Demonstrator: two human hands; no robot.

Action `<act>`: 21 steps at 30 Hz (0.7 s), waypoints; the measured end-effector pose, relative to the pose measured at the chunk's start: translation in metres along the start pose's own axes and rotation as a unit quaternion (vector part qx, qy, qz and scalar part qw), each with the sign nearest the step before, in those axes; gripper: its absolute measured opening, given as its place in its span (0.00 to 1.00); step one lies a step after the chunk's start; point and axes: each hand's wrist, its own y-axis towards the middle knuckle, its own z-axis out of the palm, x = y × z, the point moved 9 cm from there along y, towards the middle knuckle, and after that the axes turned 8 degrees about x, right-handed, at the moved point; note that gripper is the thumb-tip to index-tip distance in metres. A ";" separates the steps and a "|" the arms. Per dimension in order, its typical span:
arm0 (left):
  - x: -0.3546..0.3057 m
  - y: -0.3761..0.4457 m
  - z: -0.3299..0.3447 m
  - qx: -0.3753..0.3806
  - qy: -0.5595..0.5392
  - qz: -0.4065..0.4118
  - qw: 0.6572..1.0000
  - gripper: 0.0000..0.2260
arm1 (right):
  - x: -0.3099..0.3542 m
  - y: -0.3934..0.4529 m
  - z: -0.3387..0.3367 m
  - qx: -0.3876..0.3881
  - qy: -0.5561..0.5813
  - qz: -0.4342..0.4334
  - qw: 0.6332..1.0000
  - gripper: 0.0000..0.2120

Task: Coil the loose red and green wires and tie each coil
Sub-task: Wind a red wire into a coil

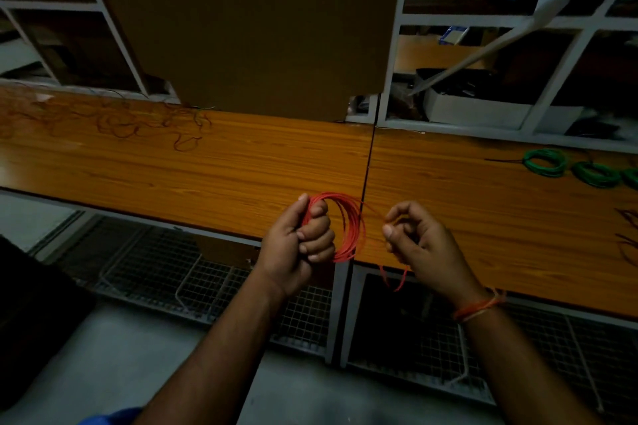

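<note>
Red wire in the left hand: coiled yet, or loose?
Coiled. The red wire forms stacked loops gripped in the left hand; a free tail runs to the right hand. No tie visible.

The red coil (348, 228) is partly hidden inside the left hand (303, 238), so its near side cannot be seen. To the right of that coil, the loose red strand vanishes among the curled fingers of the right hand (414, 238); whether they pinch it is unclear. Far right of the coil, 3 green coils (583, 171) lie on the wooden bench (172, 162), the last cut off by the edge. Far left, tangled wires (114, 121) are too dim to tell colours.
</note>
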 end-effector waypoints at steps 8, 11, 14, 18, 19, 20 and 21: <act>-0.015 0.006 -0.016 -0.074 0.000 0.069 0.995 0.13 | 0.001 -0.022 0.058 0.168 -0.152 -0.010 0.974 0.07; -0.022 0.005 -0.025 -0.106 0.071 0.080 0.989 0.13 | 0.010 -0.032 0.071 0.208 -0.139 -0.034 0.968 0.04; -0.025 0.003 -0.029 -0.116 0.107 0.075 0.985 0.13 | 0.026 -0.035 0.066 0.146 -0.153 -0.090 0.973 0.06; -0.027 0.000 -0.029 -0.127 0.151 0.069 0.978 0.13 | 0.038 -0.036 0.054 0.046 -0.166 -0.117 0.978 0.11; -0.027 -0.001 -0.029 -0.128 0.167 0.065 0.975 0.14 | 0.041 -0.037 0.055 0.036 -0.179 -0.124 0.975 0.09; -0.027 -0.001 -0.028 -0.129 0.181 0.060 0.973 0.14 | 0.043 -0.037 0.056 0.022 -0.194 -0.130 0.972 0.08; -0.026 -0.002 -0.027 -0.129 0.194 0.058 0.971 0.14 | 0.045 -0.038 0.056 0.003 -0.209 -0.133 0.969 0.07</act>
